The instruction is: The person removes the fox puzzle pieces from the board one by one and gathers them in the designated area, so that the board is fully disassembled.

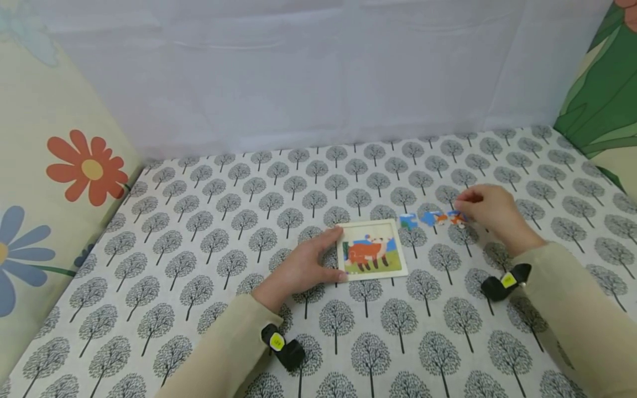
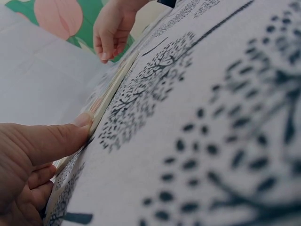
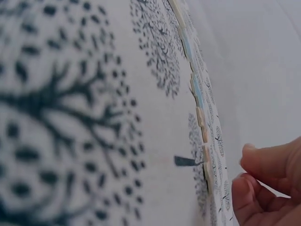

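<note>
A small puzzle tray with a cream rim lies on the cloth, its fox picture partly filled in and its upper strip bare. My left hand grips the tray's left edge, thumb at the lower corner and fingers at the upper one. In the left wrist view the thumb presses on the rim. Several loose blue and orange puzzle pieces lie in a row right of the tray. My right hand hovers by the rightmost piece, thumb and forefinger bent and apart; the right wrist view shows nothing between them.
A white cloth printed with dark trees covers the table. Behind stands a plain white backdrop. Flower-patterned panels flank it, one at left and one at right. Each sleeve carries a black wrist device.
</note>
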Motion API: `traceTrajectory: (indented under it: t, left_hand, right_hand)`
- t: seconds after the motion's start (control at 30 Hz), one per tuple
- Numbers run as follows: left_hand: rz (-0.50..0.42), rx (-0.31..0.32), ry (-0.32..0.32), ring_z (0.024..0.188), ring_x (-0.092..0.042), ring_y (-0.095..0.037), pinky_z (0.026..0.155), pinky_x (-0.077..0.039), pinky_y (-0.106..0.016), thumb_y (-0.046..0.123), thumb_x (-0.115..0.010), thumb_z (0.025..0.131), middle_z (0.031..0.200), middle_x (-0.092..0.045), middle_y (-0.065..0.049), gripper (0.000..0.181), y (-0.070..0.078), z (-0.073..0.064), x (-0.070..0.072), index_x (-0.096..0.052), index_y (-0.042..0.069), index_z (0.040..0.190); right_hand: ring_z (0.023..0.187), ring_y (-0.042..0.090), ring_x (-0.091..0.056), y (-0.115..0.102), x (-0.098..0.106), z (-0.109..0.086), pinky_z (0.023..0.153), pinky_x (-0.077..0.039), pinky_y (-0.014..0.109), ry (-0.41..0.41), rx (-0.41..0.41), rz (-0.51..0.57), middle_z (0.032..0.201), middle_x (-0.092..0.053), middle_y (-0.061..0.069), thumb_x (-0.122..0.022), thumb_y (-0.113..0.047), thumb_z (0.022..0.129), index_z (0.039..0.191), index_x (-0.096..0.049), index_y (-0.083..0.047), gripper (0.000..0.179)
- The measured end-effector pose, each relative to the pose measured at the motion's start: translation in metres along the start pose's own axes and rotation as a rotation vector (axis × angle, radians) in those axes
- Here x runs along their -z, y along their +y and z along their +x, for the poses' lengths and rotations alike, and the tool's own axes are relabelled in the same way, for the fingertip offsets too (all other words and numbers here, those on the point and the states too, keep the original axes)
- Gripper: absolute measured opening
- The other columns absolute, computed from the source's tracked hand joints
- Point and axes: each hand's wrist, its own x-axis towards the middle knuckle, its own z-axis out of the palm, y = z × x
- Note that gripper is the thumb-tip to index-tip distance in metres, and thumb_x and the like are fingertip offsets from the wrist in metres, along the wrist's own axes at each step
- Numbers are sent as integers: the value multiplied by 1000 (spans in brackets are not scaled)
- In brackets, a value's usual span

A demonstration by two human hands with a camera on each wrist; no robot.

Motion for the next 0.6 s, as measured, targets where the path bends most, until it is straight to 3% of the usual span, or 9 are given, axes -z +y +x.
traceTrajectory:
  t: [0.33,0.6]
  left_hand:
    - [3,-4,0,140,-20,-18,115,-14,-38,24,-79,70,152,-22,4,93,0,0,0,-26,17,146]
    - [6,-8,0,140,-20,-18,115,-14,-38,24,-79,70,152,-21,4,93,-1,0,0,-26,18,146]
  right_hand:
    - [112,32,-49,-5,-1,-4,94,-44,49,-2,90,53,126,-52,19,-53,-33,94,127,-51,-6,43]
    - [101,27,-55,-14,-9,-10,74,-50,27,-32,180,69,119,-57,17,-54,-28,94,126,-52,-4,40]
